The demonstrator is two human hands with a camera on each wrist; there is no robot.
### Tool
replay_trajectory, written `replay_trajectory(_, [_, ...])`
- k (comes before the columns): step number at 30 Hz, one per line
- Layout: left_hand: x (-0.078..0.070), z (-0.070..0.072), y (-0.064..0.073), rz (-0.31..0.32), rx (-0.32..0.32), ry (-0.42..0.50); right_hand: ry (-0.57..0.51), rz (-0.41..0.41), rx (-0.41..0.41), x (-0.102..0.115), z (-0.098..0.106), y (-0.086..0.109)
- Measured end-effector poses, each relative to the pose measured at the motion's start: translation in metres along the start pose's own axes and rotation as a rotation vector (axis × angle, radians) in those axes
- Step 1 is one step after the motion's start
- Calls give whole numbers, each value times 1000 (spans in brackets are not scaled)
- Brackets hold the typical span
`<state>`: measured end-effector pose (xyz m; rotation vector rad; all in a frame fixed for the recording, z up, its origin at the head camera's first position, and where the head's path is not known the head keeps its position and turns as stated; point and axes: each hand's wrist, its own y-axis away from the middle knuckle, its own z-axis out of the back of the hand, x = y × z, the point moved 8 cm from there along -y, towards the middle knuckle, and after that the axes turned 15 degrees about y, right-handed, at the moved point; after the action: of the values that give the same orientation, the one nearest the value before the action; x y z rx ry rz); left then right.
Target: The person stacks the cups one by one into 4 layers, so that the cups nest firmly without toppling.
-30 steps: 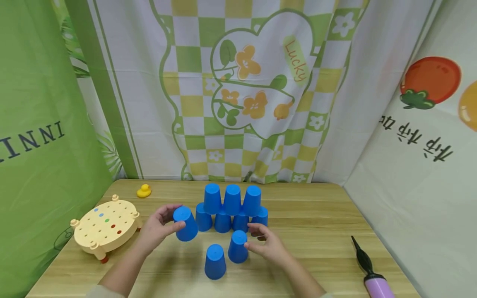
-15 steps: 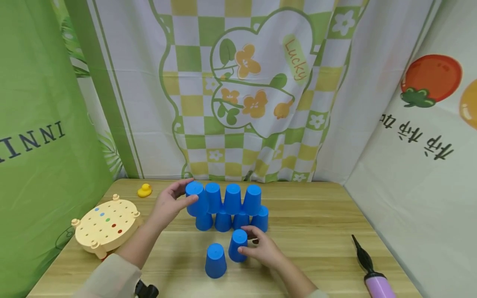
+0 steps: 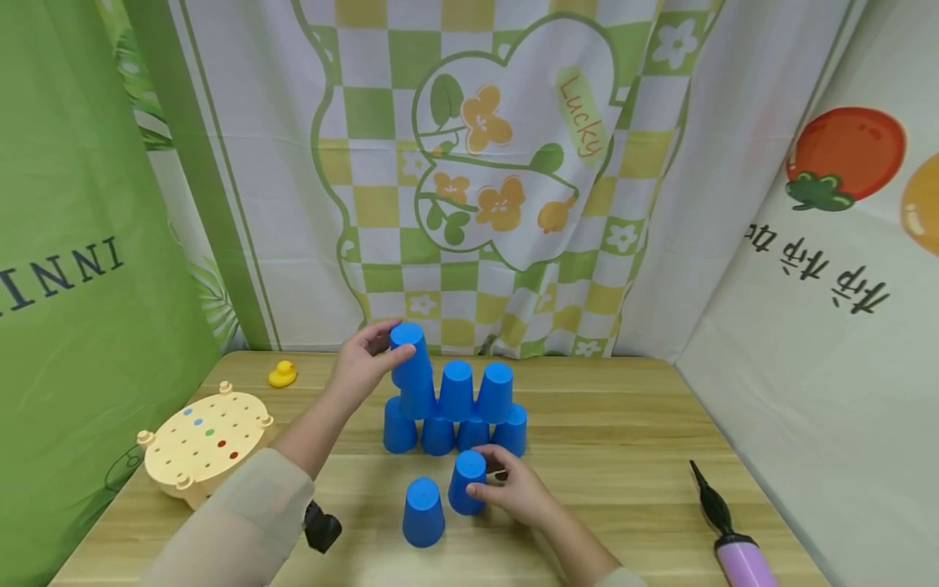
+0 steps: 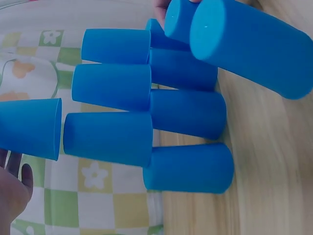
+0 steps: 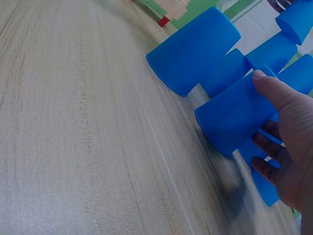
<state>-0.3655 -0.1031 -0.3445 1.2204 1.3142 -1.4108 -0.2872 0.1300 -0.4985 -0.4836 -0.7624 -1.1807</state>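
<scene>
- Nearest, at the right of the bench (image 3: 623, 456), lies a pump (image 3: 742, 562) with a purple body and black nozzle.
- A small black object (image 3: 321, 528) shows beside my left sleeve (image 3: 242, 514).
- One loose blue cup (image 3: 423, 514) stands mouth down on the near middle of the bench, apart from my hands.
- Just right of it and slightly farther, my right hand (image 3: 517, 489) grasps a second blue cup (image 3: 469, 481), thumb on its near side, fingers around its right.
- Left, a round cream stand (image 3: 209, 436) with coloured dots rests on its legs.
- Beyond, a bottom row (image 3: 438, 436) of four upturned blue cups carries an upper row (image 3: 457, 391) of three.
- My left hand (image 3: 359, 363) grasps the raised cup (image 3: 412, 350), mouth down, just above the upper row's leftmost cup; a narrow gap separates them.
- Far left sits a yellow duck (image 3: 282, 374).
- Farthest hangs a checked curtain (image 3: 381, 204).
</scene>
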Motion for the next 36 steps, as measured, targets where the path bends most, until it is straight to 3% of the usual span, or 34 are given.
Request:
replay_trajectory(7, [-3, -20, -16, -14, 25, 19, 9, 2, -1, -1, 0, -1])
replay_trajectory(14, [-4, -34, -22, -33, 49, 34, 3, -1, 12, -1, -1, -2])
replay_trajectory(28, [3, -38, -23, -33, 47, 18, -19, -7, 14, -3, -3, -1])
replay_trajectory(36, [9, -38, -26, -55, 81, 18, -20, -13, 11, -3, -2, 0])
